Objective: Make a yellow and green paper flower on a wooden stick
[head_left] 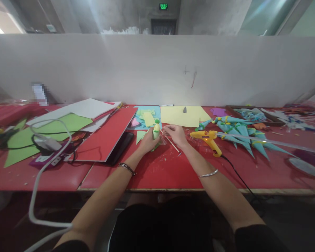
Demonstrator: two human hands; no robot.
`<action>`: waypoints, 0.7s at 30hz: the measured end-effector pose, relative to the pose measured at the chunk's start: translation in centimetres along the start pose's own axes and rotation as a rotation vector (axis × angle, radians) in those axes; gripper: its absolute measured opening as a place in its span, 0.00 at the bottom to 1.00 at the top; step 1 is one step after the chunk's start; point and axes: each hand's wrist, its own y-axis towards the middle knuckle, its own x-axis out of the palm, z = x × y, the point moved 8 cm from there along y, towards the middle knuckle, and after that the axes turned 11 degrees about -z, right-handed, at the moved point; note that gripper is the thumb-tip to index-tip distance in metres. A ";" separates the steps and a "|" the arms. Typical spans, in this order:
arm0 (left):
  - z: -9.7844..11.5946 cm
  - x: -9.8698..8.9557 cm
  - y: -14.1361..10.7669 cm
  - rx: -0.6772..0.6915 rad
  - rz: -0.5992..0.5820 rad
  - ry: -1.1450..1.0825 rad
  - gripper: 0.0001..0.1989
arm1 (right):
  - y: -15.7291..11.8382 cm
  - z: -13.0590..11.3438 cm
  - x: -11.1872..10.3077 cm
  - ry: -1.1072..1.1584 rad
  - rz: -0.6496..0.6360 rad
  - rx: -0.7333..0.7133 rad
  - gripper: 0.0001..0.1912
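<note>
My left hand [147, 140] is closed around a small yellow-and-green paper craft piece [156, 130], which stands upright with a green round bit at its top. Just to the right, my right hand [176, 135] has its fingertips pinched together close to the piece. Whatever those fingertips hold is too small to make out. Below them a thin wooden stick [172, 144] lies slanted on the red table [157, 175]. A yellow glue gun [207, 139] with a long clear glue stick [267, 140] rests to the right of my right hand.
Several blue paper cones [243, 134] lie at the right, before a dark tray [274, 120]. A pale yellow sheet [180, 116] and small cut papers [148, 119] are behind my hands. Left are a red board [102, 136], a purple power strip [51, 157] and a white bent tube [33, 196].
</note>
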 end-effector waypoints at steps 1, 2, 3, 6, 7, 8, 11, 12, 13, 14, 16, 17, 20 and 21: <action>0.0 0.0 0.0 0.008 0.002 0.001 0.16 | -0.1 -0.1 0.1 -0.005 -0.009 -0.001 0.08; 0.1 0.0 0.0 0.015 0.005 0.001 0.16 | -0.1 -0.2 0.1 -0.017 -0.016 -0.002 0.08; 0.1 0.0 0.0 0.019 0.007 0.001 0.16 | -0.2 -0.2 0.1 -0.037 -0.020 -0.003 0.08; 0.0 0.0 0.0 0.009 0.004 0.002 0.16 | -0.3 -0.5 -0.1 -0.111 0.000 -0.017 0.08; 0.0 0.0 0.0 0.006 0.003 -0.002 0.16 | -0.3 -0.6 -0.2 -0.124 0.013 -0.023 0.07; 0.0 0.0 0.0 0.004 0.003 -0.006 0.17 | -0.2 -0.6 -0.2 -0.127 0.022 -0.029 0.08; 0.2 -0.1 0.0 0.017 0.010 -0.028 0.16 | -0.3 -0.8 -0.1 -0.088 0.013 -0.047 0.09; 0.2 -0.1 0.0 0.021 0.012 -0.036 0.16 | -0.3 -0.9 0.0 -0.081 0.004 -0.054 0.10; 0.2 -0.1 0.0 0.022 0.012 -0.044 0.15 | -0.4 -1.2 0.0 -0.091 0.001 -0.068 0.11; 0.2 -0.1 -0.1 0.021 0.011 -0.055 0.14 | -0.6 -1.5 0.0 -0.118 0.008 -0.088 0.11; 0.2 -0.1 -0.1 0.014 0.002 -0.080 0.12 | -0.9 -2.3 -0.2 -0.195 0.044 -0.140 0.12; 0.2 -0.1 -0.1 0.013 -0.006 -0.091 0.12 | -1.0 -2.7 -0.3 -0.223 0.066 -0.170 0.11; 0.6 -0.3 -0.2 0.025 -0.006 -0.105 0.12 | -1.2 -3.1 -0.5 -0.205 0.102 -0.234 0.09; 0.6 -0.4 -0.3 0.025 0.004 -0.108 0.12 | -1.1 -3.1 -0.5 -0.183 0.099 -0.240 0.09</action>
